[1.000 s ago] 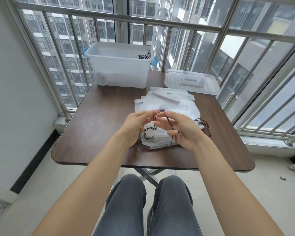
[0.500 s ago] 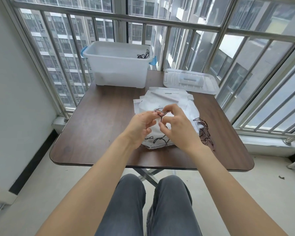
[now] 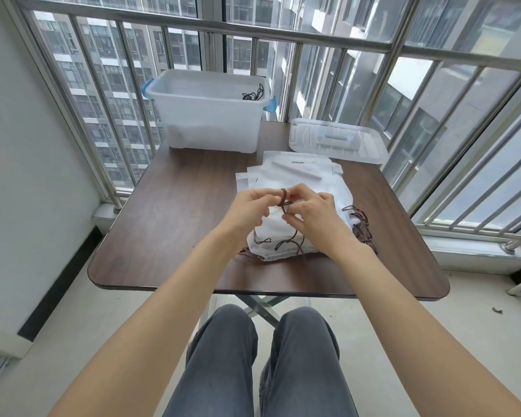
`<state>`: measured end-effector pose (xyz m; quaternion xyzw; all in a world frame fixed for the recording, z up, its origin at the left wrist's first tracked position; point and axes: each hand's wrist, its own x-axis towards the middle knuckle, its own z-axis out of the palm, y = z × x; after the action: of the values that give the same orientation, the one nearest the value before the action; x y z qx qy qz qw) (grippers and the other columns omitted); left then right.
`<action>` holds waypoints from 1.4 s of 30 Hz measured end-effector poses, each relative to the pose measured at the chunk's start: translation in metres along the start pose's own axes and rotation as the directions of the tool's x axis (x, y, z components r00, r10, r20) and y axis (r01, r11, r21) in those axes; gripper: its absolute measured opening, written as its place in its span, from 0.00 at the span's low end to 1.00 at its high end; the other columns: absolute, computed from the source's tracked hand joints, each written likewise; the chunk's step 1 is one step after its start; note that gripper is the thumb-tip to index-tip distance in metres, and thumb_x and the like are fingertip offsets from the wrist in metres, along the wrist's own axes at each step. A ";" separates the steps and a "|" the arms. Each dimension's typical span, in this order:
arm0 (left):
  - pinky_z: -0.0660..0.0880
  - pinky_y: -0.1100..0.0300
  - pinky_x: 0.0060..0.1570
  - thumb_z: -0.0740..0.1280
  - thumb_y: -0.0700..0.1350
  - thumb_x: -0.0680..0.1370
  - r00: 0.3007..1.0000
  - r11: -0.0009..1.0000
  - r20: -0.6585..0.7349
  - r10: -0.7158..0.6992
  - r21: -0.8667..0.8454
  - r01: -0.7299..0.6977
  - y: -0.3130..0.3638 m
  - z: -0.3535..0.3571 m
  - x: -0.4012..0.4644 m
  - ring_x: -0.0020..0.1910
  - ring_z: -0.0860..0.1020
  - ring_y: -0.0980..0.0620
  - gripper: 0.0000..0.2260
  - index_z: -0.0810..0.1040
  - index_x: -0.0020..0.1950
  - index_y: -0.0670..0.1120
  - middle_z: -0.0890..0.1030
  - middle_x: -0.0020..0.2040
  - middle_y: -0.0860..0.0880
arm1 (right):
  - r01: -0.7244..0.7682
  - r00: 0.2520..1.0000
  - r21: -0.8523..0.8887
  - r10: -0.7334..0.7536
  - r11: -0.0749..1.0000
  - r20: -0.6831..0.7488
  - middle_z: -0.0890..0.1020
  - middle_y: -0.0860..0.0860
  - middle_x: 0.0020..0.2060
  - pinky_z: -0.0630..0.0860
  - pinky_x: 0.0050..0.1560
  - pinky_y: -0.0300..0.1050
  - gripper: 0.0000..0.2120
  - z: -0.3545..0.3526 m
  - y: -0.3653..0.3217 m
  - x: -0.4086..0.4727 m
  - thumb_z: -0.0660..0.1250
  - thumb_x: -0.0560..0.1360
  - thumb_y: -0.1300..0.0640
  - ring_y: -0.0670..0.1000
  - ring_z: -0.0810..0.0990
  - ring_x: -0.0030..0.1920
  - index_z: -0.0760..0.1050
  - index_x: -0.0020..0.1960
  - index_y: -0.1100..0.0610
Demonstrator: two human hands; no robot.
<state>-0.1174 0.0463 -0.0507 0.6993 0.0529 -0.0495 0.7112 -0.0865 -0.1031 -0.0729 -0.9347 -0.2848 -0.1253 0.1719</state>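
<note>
Both the left hand (image 3: pixel 247 210) and right hand (image 3: pixel 313 216) pinch a dark cord (image 3: pixel 284 200) above the white bags (image 3: pixel 295 188).

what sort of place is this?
Probably an enclosed high-rise apartment balcony used as a makeshift workspace: steel railing and glazing with tower blocks outside, a folding table holding a bin and bags, left hand and right hand pinching a cord.

brown cord (image 3: pixel 284 197) | coiled into loop, tail dangling | above white bags (image 3: pixel 301 179)
</note>
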 end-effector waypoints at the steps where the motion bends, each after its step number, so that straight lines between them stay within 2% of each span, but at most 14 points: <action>1: 0.68 0.73 0.34 0.62 0.34 0.76 0.999 0.992 -0.022 0.047 0.115 -0.044 0.001 0.001 -0.002 0.36 0.74 0.62 0.10 0.81 0.53 0.43 0.81 0.46 0.52 | -0.015 1.000 -0.008 0.015 1.000 0.019 0.75 0.50 0.57 0.54 0.53 0.42 0.06 0.001 0.001 0.000 0.67 0.74 0.58 0.48 0.77 0.55 0.82 0.42 0.58; 3: 0.70 0.73 0.45 0.62 0.33 0.75 0.986 0.889 -0.026 0.164 0.437 -0.137 0.001 0.003 -0.004 0.47 0.79 0.56 0.14 0.80 0.58 0.42 0.81 0.54 0.48 | -0.031 0.999 -0.010 0.031 0.999 0.025 0.74 0.48 0.58 0.50 0.49 0.39 0.07 0.003 0.003 0.001 0.67 0.75 0.57 0.45 0.76 0.56 0.82 0.43 0.57; 5: 0.70 0.65 0.56 0.62 0.35 0.74 0.969 0.665 -0.006 0.247 0.728 -0.165 -0.001 0.001 -0.002 0.55 0.77 0.47 0.16 0.79 0.59 0.44 0.78 0.57 0.45 | -0.047 0.999 0.007 0.047 0.999 0.018 0.73 0.48 0.58 0.49 0.47 0.39 0.07 0.004 0.003 0.001 0.66 0.75 0.56 0.44 0.76 0.55 0.81 0.42 0.57; 7: 0.73 0.53 0.57 0.63 0.34 0.73 0.967 0.525 0.005 0.255 0.839 -0.143 -0.002 -0.004 0.001 0.56 0.75 0.42 0.14 0.80 0.57 0.43 0.76 0.56 0.43 | -0.072 0.997 0.020 0.072 0.997 0.008 0.73 0.47 0.58 0.49 0.48 0.38 0.08 0.006 0.004 -0.001 0.66 0.75 0.56 0.45 0.76 0.55 0.81 0.42 0.57; 10: 0.76 0.52 0.50 0.66 0.35 0.72 0.970 0.447 0.020 0.243 0.885 -0.130 0.005 -0.011 0.003 0.50 0.77 0.41 0.06 0.81 0.46 0.41 0.79 0.48 0.44 | -0.094 0.995 0.025 0.094 0.995 -0.013 0.74 0.47 0.58 0.49 0.49 0.38 0.08 0.003 0.003 -0.003 0.65 0.76 0.56 0.45 0.75 0.54 0.80 0.43 0.57; 12: 0.73 0.56 0.46 0.68 0.40 0.73 0.963 0.458 0.025 0.268 0.876 -0.150 0.011 -0.014 0.000 0.46 0.75 0.47 0.02 0.80 0.42 0.42 0.75 0.41 0.49 | -0.107 0.994 0.034 0.108 0.994 -0.007 0.73 0.46 0.58 0.49 0.49 0.38 0.08 0.003 0.002 -0.004 0.64 0.76 0.56 0.45 0.75 0.55 0.80 0.43 0.57; 14: 0.68 0.60 0.46 0.69 0.45 0.73 0.950 0.490 0.048 0.310 0.848 -0.203 0.016 -0.015 -0.005 0.45 0.68 0.52 0.07 0.79 0.38 0.44 0.69 0.39 0.52 | -0.116 0.993 0.050 0.116 0.992 0.007 0.72 0.46 0.60 0.50 0.50 0.38 0.08 0.004 0.002 -0.003 0.64 0.77 0.55 0.44 0.75 0.55 0.80 0.43 0.56; 17: 0.62 0.65 0.45 0.68 0.45 0.73 0.877 0.467 0.173 0.448 0.791 -0.394 0.013 -0.013 -0.010 0.46 0.66 0.55 0.11 0.72 0.32 0.46 0.70 0.43 0.52 | -0.115 0.993 0.083 0.114 0.990 0.014 0.71 0.45 0.62 0.50 0.50 0.38 0.08 0.005 0.001 -0.001 0.63 0.77 0.56 0.43 0.75 0.56 0.80 0.42 0.54; 21: 0.62 0.64 0.35 0.66 0.44 0.76 0.818 0.507 0.263 0.511 0.677 -0.534 0.007 -0.010 -0.007 0.33 0.69 0.55 0.12 0.69 0.34 0.47 0.70 0.32 0.54 | -0.153 0.988 0.135 0.153 0.979 0.009 0.71 0.45 0.63 0.52 0.49 0.39 0.11 0.005 0.000 0.002 0.62 0.77 0.56 0.42 0.75 0.58 0.79 0.40 0.56; 24: 0.68 0.59 0.33 0.64 0.47 0.79 0.882 0.657 0.188 0.433 0.604 -0.451 0.005 -0.008 -0.005 0.30 0.71 0.48 0.12 0.69 0.37 0.44 0.70 0.27 0.53 | -0.165 0.986 0.135 0.164 0.977 0.012 0.72 0.47 0.63 0.55 0.52 0.41 0.09 0.004 0.000 0.001 0.63 0.77 0.57 0.45 0.76 0.57 0.80 0.41 0.55; 31: 0.62 0.71 0.26 0.67 0.47 0.77 0.936 0.791 -0.014 0.352 0.539 -0.289 0.003 -0.016 0.005 0.23 0.69 0.63 0.11 0.81 0.37 0.45 0.71 0.20 0.59 | -0.269 0.963 0.241 0.263 0.932 0.060 0.73 0.51 0.60 0.66 0.62 0.55 0.09 0.004 0.003 0.002 0.64 0.77 0.56 0.50 0.75 0.56 0.81 0.43 0.56; 33: 0.61 0.70 0.28 0.69 0.47 0.75 0.948 0.810 -0.045 0.315 0.533 -0.244 0.000 -0.021 0.009 0.23 0.68 0.62 0.09 0.83 0.38 0.45 0.70 0.21 0.57 | -0.290 0.956 0.311 0.291 0.905 0.044 0.75 0.51 0.59 0.67 0.62 0.52 0.08 0.005 0.004 0.001 0.65 0.76 0.56 0.50 0.74 0.58 0.82 0.44 0.57; 37: 0.63 0.64 0.32 0.71 0.45 0.74 0.962 0.902 -0.130 0.241 0.395 -0.173 -0.006 -0.025 0.014 0.28 0.67 0.57 0.05 0.79 0.38 0.47 0.71 0.28 0.53 | -0.341 0.922 0.469 0.387 0.814 -0.001 0.77 0.51 0.56 0.63 0.54 0.36 0.07 0.001 0.003 0.001 0.68 0.74 0.56 0.48 0.73 0.58 0.82 0.43 0.58; 42: 0.59 0.72 0.22 0.68 0.41 0.76 0.965 0.980 -0.193 0.177 0.122 -0.155 -0.009 -0.022 0.010 0.22 0.64 0.61 0.08 0.74 0.37 0.45 0.69 0.28 0.53 | -0.389 0.896 0.501 0.444 0.773 0.010 0.77 0.53 0.51 0.63 0.49 0.36 0.07 -0.003 0.005 -0.001 0.66 0.75 0.57 0.47 0.73 0.51 0.81 0.42 0.58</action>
<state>-0.1088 0.0678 -0.0617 0.7394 0.0635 0.0792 0.6655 -0.0850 -0.1085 -0.0717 -0.8914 -0.0832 -0.0584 0.4417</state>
